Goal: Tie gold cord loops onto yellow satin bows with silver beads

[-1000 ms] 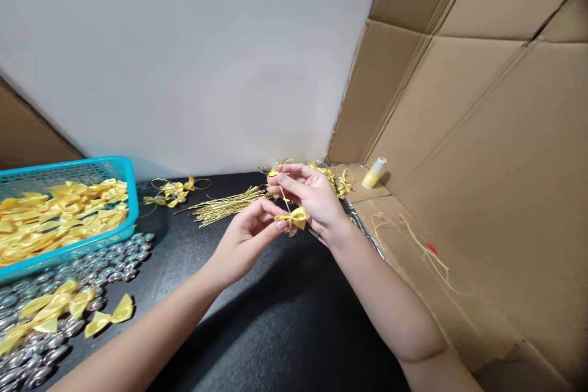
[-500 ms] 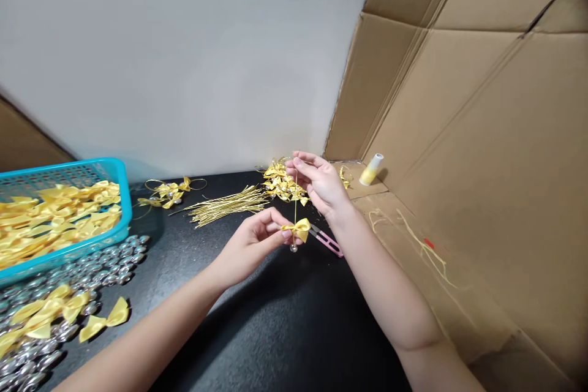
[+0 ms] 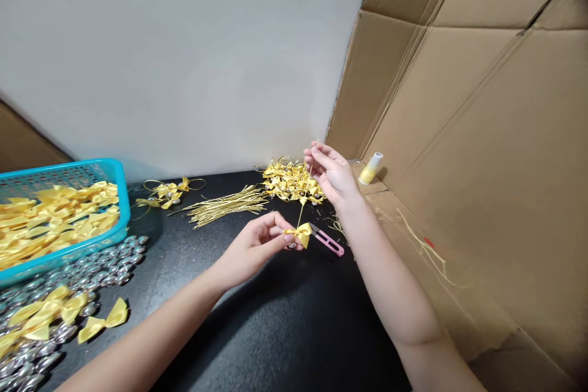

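The right hand (image 3: 337,177) has moved up and rightward, its fingertips pinching a slanting gold cord (image 3: 300,215); just below frame centre, the left hand (image 3: 255,246) pinches a glossy yellow bow (image 3: 304,234), a silver bead (image 3: 292,245) beneath.

Soft light (top-right corner dark)

My left hand (image 3: 260,244) covers one side of the yellow bow (image 3: 304,234) and partly hides the bead (image 3: 292,245) beneath. My right hand (image 3: 334,174) blocks some of the bow pile (image 3: 285,181); the top end of the cord (image 3: 301,214), in its grip, is too small to make out. The left edge cuts off the blue basket (image 3: 122,199) and silver beads (image 3: 120,264); the bottom edge crops both my forearms (image 3: 383,275).
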Available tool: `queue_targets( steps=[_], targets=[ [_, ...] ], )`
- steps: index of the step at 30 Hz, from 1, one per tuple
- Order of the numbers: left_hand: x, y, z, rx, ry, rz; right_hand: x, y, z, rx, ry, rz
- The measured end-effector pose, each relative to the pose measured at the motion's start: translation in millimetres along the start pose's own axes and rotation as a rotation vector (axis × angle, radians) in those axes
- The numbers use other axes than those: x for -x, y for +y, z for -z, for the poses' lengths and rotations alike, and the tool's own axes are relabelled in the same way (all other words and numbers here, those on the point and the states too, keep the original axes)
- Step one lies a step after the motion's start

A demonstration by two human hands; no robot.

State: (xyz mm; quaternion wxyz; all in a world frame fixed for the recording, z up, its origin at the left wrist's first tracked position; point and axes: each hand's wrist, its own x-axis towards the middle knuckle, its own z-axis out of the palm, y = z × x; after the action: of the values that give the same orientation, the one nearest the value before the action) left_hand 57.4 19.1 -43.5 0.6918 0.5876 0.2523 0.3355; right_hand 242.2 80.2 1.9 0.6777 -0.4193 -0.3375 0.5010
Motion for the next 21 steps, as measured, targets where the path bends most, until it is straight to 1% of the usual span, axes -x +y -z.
queue_targets(
  steps=[7,11,16,21],
  targets=[
    [0.4,-1.8,1.3,0.013,0.006,-0.014,0.1,-10.2,1.9,-0.117,0.060,-0.048],
    [-0.1,-4.5,0.7,0.034,0.021,-0.027,1.1,-11.8,1.6,-0.081,0.050,-0.038],
    [-0.4,-6.0,-0.5,0.022,0.023,-0.046,-2.4,-8.3,4.2,-0.084,0.033,-0.051],
    [-1.0,-5.4,1.6,-0.010,-0.005,0.010,-6.1,-6.0,8.7,-0.005,-0.012,-0.045]
  ],
)
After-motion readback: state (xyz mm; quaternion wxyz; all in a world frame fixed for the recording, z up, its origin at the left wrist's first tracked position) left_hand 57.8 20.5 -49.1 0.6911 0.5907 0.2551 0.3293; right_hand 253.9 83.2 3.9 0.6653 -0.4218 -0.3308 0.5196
